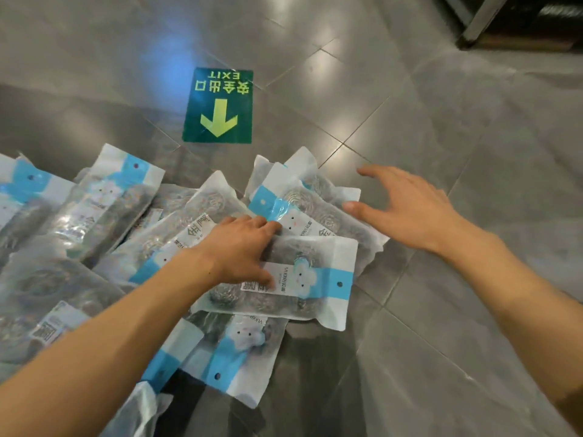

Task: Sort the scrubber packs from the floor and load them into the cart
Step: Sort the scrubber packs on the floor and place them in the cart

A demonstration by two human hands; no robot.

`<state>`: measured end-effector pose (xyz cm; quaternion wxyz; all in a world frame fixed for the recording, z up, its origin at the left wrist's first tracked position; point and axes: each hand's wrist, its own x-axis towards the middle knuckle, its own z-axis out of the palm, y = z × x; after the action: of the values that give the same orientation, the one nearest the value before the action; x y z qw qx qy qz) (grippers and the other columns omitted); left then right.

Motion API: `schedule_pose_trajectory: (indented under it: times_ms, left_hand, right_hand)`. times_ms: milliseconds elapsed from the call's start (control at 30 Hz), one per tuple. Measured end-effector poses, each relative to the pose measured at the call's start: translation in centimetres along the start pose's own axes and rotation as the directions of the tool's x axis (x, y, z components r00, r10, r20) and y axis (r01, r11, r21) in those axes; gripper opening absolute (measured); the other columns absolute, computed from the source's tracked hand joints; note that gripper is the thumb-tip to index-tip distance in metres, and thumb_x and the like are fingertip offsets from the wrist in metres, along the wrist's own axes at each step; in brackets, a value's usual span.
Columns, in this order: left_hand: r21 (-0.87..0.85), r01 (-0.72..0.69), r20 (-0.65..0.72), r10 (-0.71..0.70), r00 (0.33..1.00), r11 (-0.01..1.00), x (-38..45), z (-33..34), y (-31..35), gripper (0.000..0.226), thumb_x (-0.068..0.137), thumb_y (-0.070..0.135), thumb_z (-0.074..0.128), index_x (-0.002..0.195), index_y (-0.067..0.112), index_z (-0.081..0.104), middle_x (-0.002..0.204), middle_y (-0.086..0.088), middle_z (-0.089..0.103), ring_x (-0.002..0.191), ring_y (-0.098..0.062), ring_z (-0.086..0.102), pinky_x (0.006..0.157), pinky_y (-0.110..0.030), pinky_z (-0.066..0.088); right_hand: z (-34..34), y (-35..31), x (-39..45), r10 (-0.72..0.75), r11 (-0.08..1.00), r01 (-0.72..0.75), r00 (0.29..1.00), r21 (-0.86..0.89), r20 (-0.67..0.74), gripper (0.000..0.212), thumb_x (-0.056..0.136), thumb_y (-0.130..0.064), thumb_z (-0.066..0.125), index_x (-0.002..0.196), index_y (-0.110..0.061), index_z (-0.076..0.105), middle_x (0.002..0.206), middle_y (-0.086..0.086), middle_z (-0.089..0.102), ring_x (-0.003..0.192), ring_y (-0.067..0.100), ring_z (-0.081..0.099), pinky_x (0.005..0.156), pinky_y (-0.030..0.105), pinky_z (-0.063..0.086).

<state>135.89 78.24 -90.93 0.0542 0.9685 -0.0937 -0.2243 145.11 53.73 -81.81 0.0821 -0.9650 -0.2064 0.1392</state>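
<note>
Head view: a grey tiled floor [441, 121] is filling the whole frame, its glossy tiles reflecting pale patches of light, with thin grout lines running diagonally. A green exit sticker [218, 105] with a yellow arrow and upside-down lettering is lying flat on the tiles beyond the pile. In the top right corner a dark metal frame [482, 20] is standing on the floor; what it belongs to cannot be told.

The scrubber packs [104, 200] are lying scattered and overlapping on the floor across the left and centre, clear bags with blue and white bands and steel scrubbers showing inside. None is sitting in a cart.

The left hand [243, 247] is resting on the top pack [299, 279] near the centre, fingers bent over its far edge and the thumb pressing on its white label, so it is gripping that pack. The right hand [407, 206] is hovering spread wide, fingers straight and apart, holding nothing, its thumb tip just beside the edge of another pack [303, 212] lying at the right side of the pile. Both bare forearms are reaching in from the bottom.
</note>
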Motion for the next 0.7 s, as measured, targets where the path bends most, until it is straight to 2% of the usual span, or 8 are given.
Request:
schedule_pose_trajectory:
  times_ms: [167, 300, 367, 433, 533, 633, 700]
  left_hand:
    - [0.162, 0.034, 0.05, -0.043, 0.998, 0.986, 2.1, 0.3, 0.2, 0.093, 0.055, 0.081, 0.076, 0.127, 0.028, 0.05, 0.121, 0.005, 0.061, 0.116, -0.022, 0.054, 0.101, -0.046, 0.037]
    - [0.089, 0.03, 0.102, -0.039, 0.994, 0.996, 1.8, 0.1, 0.1, 0.08, 0.058, 0.079, 0.078, 0.121, 0.033, 0.062, 0.115, 0.008, 0.066, 0.114, -0.02, 0.058, 0.102, -0.045, 0.035]
    - [0.007, 0.037, 0.072, -0.037, 0.997, 0.999, 0.8, -0.2, 0.1, 0.069, 0.062, 0.071, 0.08, 0.115, 0.033, 0.06, 0.111, 0.01, 0.067, 0.11, -0.019, 0.061, 0.096, -0.04, 0.039]
    - [-0.074, 0.067, 0.037, -0.064, 0.997, 0.995, -0.7, -0.4, -0.5, 0.054, 0.065, 0.062, 0.082, 0.099, 0.032, 0.053, 0.102, 0.01, 0.066, 0.1, -0.02, 0.062, 0.085, -0.036, 0.048]
    - [-0.252, 0.137, -0.051, -0.155, 0.987, 0.958, -3.5, -0.5, -2.7, 0.051, 0.062, 0.055, 0.085, 0.09, 0.028, 0.053, 0.087, 0.01, 0.064, 0.085, -0.022, 0.061, 0.077, -0.039, 0.054]
    - [-0.588, 0.18, -0.159, -0.331, 0.93, 0.789, -6.6, -1.0, -5.3, 0.062, 0.051, 0.06, 0.086, 0.1, 0.029, 0.063, 0.088, 0.012, 0.071, 0.081, -0.015, 0.067, 0.076, -0.038, 0.054]
    - [-0.748, 0.156, -0.193, -0.436, 0.879, 0.645, -8.2, -1.4, -6.0, 0.063, 0.056, 0.05, 0.096, 0.107, 0.03, 0.066, 0.092, 0.016, 0.073, 0.082, -0.003, 0.067, 0.074, -0.033, 0.051]
  right_hand:
    - [0.5, 0.3, 0.4, -0.012, 1.0, 0.012, 1.0, -0.003, -0.013, 0.074, 0.089, -0.071, 0.051, 0.153, -0.035, 0.037, 0.157, -0.009, 0.043, 0.145, 0.021, 0.04, 0.109, 0.05, 0.04]
    - [0.7, 0.4, 0.7, -0.011, 1.0, 0.011, 1.0, -0.005, -0.005, 0.074, 0.09, -0.07, 0.052, 0.153, -0.034, 0.037, 0.158, -0.007, 0.042, 0.145, 0.022, 0.039, 0.109, 0.051, 0.04]
    - [0.9, 0.4, 0.7, -0.005, 1.0, 0.005, 1.0, 0.007, 0.011, 0.073, 0.091, -0.069, 0.052, 0.153, -0.034, 0.037, 0.157, -0.007, 0.043, 0.145, 0.022, 0.04, 0.108, 0.051, 0.04]
    - [1.4, 0.4, 1.0, -0.008, 0.999, 0.007, 1.0, 0.032, 0.017, 0.072, 0.09, -0.07, 0.053, 0.151, -0.035, 0.038, 0.156, -0.008, 0.045, 0.143, 0.023, 0.042, 0.107, 0.05, 0.04]
    - [2.4, 0.6, 1.9, -0.006, 0.997, 0.005, 1.0, 0.074, 0.024, 0.072, 0.089, -0.07, 0.055, 0.149, -0.034, 0.041, 0.154, -0.007, 0.048, 0.14, 0.023, 0.046, 0.106, 0.049, 0.042]
    - [4.0, 0.6, 2.9, -0.005, 0.998, 0.001, 0.998, 0.065, 0.07, 0.076, 0.086, -0.073, 0.058, 0.148, -0.032, 0.042, 0.15, -0.004, 0.052, 0.136, 0.026, 0.05, 0.102, 0.049, 0.045]
    - [5.4, 0.3, 3.4, 0.003, 0.999, -0.01, 0.99, 0.05, 0.142, 0.083, 0.082, -0.073, 0.062, 0.15, -0.03, 0.04, 0.15, -0.002, 0.051, 0.136, 0.026, 0.05, 0.098, 0.047, 0.043]
